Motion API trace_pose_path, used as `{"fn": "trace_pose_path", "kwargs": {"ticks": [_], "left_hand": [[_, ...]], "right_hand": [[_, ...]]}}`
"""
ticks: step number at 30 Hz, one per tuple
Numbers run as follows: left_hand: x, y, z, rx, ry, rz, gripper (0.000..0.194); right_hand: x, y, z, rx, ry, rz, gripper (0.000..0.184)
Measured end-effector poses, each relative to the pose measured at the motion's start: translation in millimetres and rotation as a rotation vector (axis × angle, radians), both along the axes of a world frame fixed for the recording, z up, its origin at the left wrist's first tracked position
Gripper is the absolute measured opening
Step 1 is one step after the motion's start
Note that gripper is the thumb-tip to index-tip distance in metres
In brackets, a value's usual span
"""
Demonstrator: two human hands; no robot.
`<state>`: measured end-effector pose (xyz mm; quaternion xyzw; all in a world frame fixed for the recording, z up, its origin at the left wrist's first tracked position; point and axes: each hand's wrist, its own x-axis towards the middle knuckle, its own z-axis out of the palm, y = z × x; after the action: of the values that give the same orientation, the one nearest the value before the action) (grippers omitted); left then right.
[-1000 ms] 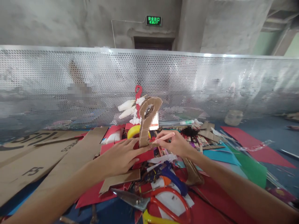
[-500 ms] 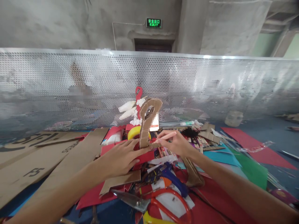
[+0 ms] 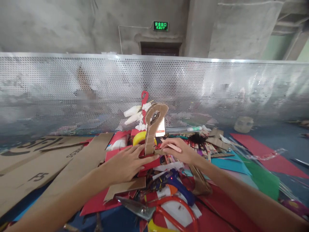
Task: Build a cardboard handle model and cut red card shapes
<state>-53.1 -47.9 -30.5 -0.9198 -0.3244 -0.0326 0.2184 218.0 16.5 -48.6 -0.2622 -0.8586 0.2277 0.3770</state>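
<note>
While bare grey concrete forms the far wall [image 3: 60,25], interrupted by a dark doorway [image 3: 160,50], a perforated metal panel [image 3: 116,83] spans the full width before it. The blue surface [image 3: 272,132] shows at the right and along the near edge, its centre heaped with materials. Brown cardboard sheets [image 3: 24,151] cover the left; a red sheet [image 3: 277,161] and a smaller green sheet [image 3: 265,182] lie at the right. Scissors [image 3: 142,211] with one red and one yellow handle rest at the near centre.

The left hand [image 3: 127,161] lies palm down, fingers spread, touching a red piece [image 3: 149,164] at the foot of the cardboard cutout; whether its grip pinches the cardboard cannot be told. The right hand [image 3: 182,151] has its grip closed around a pink stick, fingertips just beside that foot. A blue glue gun [image 3: 182,188], a red light lit on its body, lies on the near side of the hands. The hook-topped cardboard cutout [image 3: 152,135] stands upright at the centre, between the hands and the panel, with yellow tape [image 3: 138,138] behind it. Smaller still is the pink stick [image 3: 174,147].

Writing: black print on the left cardboard includes the letters PRESS, slanted; a green-lit sign [image 3: 160,26] above the doorway reads 安全出口 over EXIT; the glue gun's label is too small to read.
</note>
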Motion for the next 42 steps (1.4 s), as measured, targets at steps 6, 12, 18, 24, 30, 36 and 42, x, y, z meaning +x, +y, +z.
{"fn": "trace_pose_path", "kwargs": {"ticks": [6,12,18,24,30,36,42], "left_hand": [[1.3,-0.3,-0.1,-0.012,0.022,0.015,0.076],[0.2,0.7,-2.0,0.006,0.032,-0.002,0.075],[-0.8,1.5,-3.4,-0.012,0.002,-0.004,0.072],[-0.6,0.8,-2.4,-0.036,-0.051,-0.01,0.068],[0.2,-0.9,-1.0,-0.026,-0.035,-0.002,0.066],[2.3,-2.2,1.6,-0.063,-0.05,0.009,0.066],[3.3,-3.6,2.7,-0.048,-0.058,-0.011,0.062]], "right_hand": [[-1.7,2.6,3.0,-0.037,0.01,0.033,0.011],[-5.9,3.1,2.0,-0.023,0.012,-0.023,0.012],[-6.5,3.5,2.6,-0.02,0.021,-0.033,0.012],[-5.6,-8.4,17.6,0.063,0.131,-0.088,0.025],[-7.0,-23.2,30.2,-0.015,0.121,-0.035,0.031],[-13.7,-20.8,12.4,-0.169,0.013,-0.124,0.016],[-16.0,-19.7,3.4,-0.151,0.042,-0.115,0.017]]}}
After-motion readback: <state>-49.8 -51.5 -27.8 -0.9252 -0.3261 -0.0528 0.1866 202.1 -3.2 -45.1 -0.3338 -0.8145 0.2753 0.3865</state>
